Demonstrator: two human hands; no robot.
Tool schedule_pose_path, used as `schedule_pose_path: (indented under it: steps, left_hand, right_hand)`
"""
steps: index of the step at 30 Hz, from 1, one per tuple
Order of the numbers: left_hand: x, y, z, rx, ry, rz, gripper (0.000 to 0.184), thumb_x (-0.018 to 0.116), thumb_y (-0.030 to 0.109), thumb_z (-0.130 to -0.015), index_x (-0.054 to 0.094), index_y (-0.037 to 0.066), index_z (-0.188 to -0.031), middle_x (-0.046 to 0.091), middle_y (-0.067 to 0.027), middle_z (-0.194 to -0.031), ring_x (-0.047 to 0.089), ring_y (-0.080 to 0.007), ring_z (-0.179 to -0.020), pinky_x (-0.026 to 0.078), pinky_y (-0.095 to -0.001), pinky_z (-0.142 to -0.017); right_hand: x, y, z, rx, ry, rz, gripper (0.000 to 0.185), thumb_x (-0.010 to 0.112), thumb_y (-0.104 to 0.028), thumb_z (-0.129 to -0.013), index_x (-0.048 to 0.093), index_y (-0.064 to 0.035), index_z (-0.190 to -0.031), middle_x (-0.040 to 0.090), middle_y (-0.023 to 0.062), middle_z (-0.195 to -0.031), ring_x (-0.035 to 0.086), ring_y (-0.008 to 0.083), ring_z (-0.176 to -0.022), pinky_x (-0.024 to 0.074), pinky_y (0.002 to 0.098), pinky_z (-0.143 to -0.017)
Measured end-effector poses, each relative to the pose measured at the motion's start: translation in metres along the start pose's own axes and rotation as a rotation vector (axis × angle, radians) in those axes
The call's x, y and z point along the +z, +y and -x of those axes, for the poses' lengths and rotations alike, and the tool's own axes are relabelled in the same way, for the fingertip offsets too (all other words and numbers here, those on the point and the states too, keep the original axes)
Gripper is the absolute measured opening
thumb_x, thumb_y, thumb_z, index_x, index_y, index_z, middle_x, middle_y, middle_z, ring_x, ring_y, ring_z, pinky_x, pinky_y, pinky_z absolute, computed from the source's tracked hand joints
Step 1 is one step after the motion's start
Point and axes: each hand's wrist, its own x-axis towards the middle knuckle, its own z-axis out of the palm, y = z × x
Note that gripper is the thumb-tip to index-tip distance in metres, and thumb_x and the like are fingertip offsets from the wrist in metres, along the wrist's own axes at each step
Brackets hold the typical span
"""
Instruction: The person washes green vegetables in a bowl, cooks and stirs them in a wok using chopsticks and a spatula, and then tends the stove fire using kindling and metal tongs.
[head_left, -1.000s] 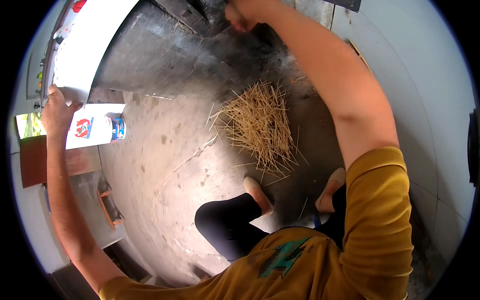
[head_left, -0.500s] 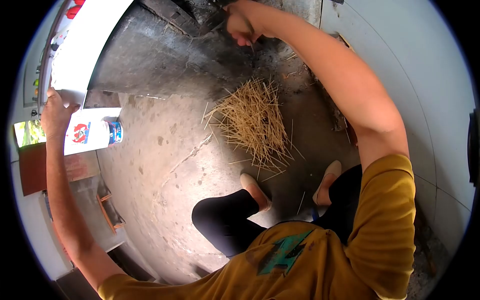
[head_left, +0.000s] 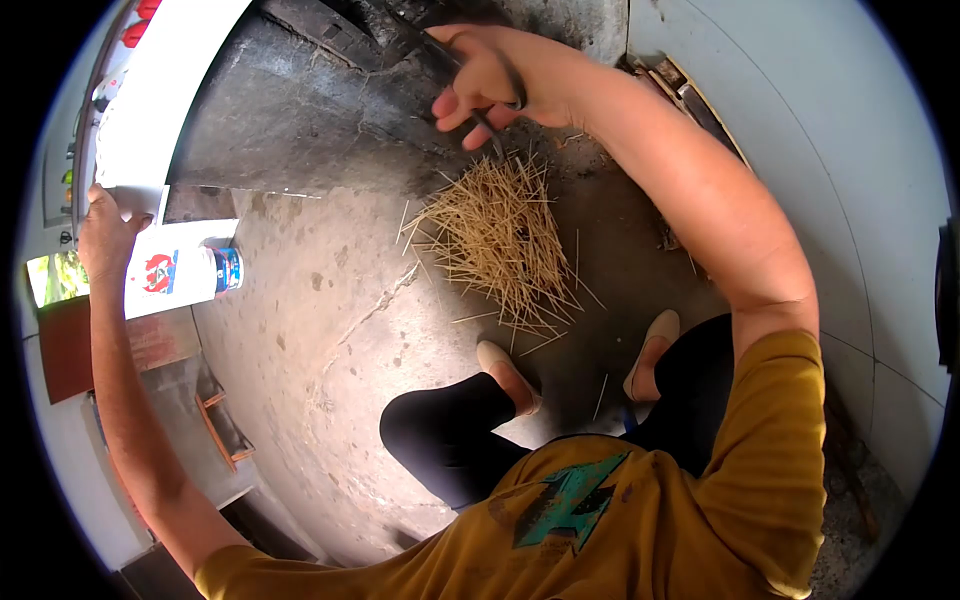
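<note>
Dark tool (head_left: 438,58) held loosely in right hand (head_left: 490,78) – fingers half curled; straw pile (head_left: 495,240) heaped on floor (head_left: 330,300) by blackened wall's (head_left: 290,130) lower edge; left hand (head_left: 108,238) placed at white desk's (head_left: 190,90) corner – grip can't be told.

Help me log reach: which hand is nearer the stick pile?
Right: the right hand appears just past the far edge of the stick pile, while the left hand is well off to its left, at the white ledge.

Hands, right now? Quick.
Left hand: at the white counter's edge, thumb spread; whether it grips can't be told.
Right hand: closed loosely, holding a dark tool.
</note>
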Motion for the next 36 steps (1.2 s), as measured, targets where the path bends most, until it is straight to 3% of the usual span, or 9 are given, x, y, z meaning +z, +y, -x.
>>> schedule_pose_path:
  steps: [2,6,7,9,15,19,21,23,36]
  left_hand:
    - [0.003,-0.003,-0.001,0.017,0.02,-0.008,0.064,0.077,0.023,-0.074,0.035,-0.002,-0.115,0.065,-0.0241,-0.1,0.065,-0.0377,-0.092,0.053,-0.0446,-0.078]
    - [0.009,-0.01,-0.006,0.029,-0.001,-0.004,0.062,0.077,0.024,-0.073,0.035,0.0,-0.113,0.065,-0.0234,-0.1,0.065,-0.0373,-0.093,0.053,-0.0442,-0.078]
    - [0.009,-0.009,-0.005,0.029,0.004,-0.008,0.062,0.077,0.024,-0.073,0.035,0.0,-0.112,0.065,-0.0234,-0.1,0.065,-0.0373,-0.093,0.053,-0.0442,-0.078]
    - [0.006,-0.005,-0.003,0.028,0.016,-0.014,0.062,0.077,0.024,-0.073,0.035,0.0,-0.111,0.065,-0.0234,-0.1,0.065,-0.0373,-0.093,0.053,-0.0443,-0.078]
    - [0.007,-0.008,-0.004,0.026,0.023,-0.009,0.064,0.078,0.026,-0.073,0.035,0.0,-0.112,0.065,-0.0236,-0.099,0.065,-0.0384,-0.091,0.053,-0.0454,-0.078]
    - [0.008,-0.008,-0.005,0.01,0.019,-0.043,0.064,0.077,0.026,-0.073,0.034,0.0,-0.113,0.065,-0.0233,-0.099,0.065,-0.0389,-0.09,0.053,-0.0459,-0.077]
    - [0.006,-0.006,-0.004,0.02,0.029,-0.051,0.064,0.077,0.026,-0.073,0.034,0.0,-0.113,0.065,-0.0232,-0.099,0.065,-0.039,-0.091,0.053,-0.0458,-0.077]
    - [0.009,-0.006,-0.006,0.007,0.017,-0.056,0.063,0.077,0.026,-0.074,0.035,-0.001,-0.113,0.065,-0.0232,-0.099,0.065,-0.0385,-0.091,0.053,-0.0456,-0.077]
    - [0.007,-0.004,-0.004,0.03,0.041,-0.061,0.061,0.077,0.026,-0.074,0.036,-0.002,-0.108,0.065,-0.0215,-0.098,0.066,-0.0365,-0.09,0.053,-0.0446,-0.076]
  right_hand:
    - [-0.003,-0.011,0.003,0.074,0.135,0.078,0.067,0.048,0.001,-0.074,0.037,-0.006,-0.14,0.058,0.014,-0.076,0.057,0.0206,-0.057,0.0514,0.0337,-0.051]
    - [-0.036,-0.019,-0.032,0.172,0.002,0.626,0.034,0.036,-0.027,-0.096,0.054,0.0016,-0.098,0.059,0.0125,-0.064,0.056,0.0253,-0.049,0.0416,0.0398,-0.044]
    - [-0.057,-0.006,-0.046,-0.137,0.011,0.988,0.037,0.038,-0.031,-0.095,0.057,0.0003,-0.099,0.061,0.0127,-0.068,0.057,0.026,-0.05,0.0408,0.0396,-0.044]
    - [-0.037,-0.078,-0.002,0.234,0.064,1.008,0.034,0.04,-0.028,-0.095,0.06,-0.0005,-0.096,0.063,0.0146,-0.078,0.062,0.0274,-0.063,0.0456,0.0392,-0.054]
    - [-0.084,-0.009,-0.11,-0.269,-0.096,1.795,0.029,0.042,-0.021,-0.093,0.061,0.0012,-0.093,0.063,0.0164,-0.09,0.062,0.0253,-0.088,0.046,0.0386,-0.08]
    - [-0.062,0.015,-0.075,-0.114,0.127,0.895,0.024,0.045,-0.014,-0.089,0.054,-0.0037,-0.108,0.061,0.0164,-0.08,0.059,0.0239,-0.065,0.0467,0.037,-0.06]
    - [-0.026,0.013,-0.025,0.07,0.185,0.515,0.057,0.052,-0.01,-0.083,0.043,-0.0175,-0.138,0.057,0.0123,-0.07,0.049,0.0195,-0.048,0.0422,0.033,-0.044]
    - [-0.003,0.027,-0.021,0.035,0.242,0.293,0.063,0.047,-0.003,-0.082,0.035,-0.0134,-0.143,0.047,0.0013,-0.059,0.035,0.0095,-0.046,0.0295,0.0255,-0.041]
    - [0.047,0.028,-0.077,0.277,0.419,0.423,0.059,0.055,-0.018,-0.083,0.038,-0.0176,-0.139,0.06,0.0091,-0.086,0.057,0.0203,-0.072,0.0498,0.034,-0.056]
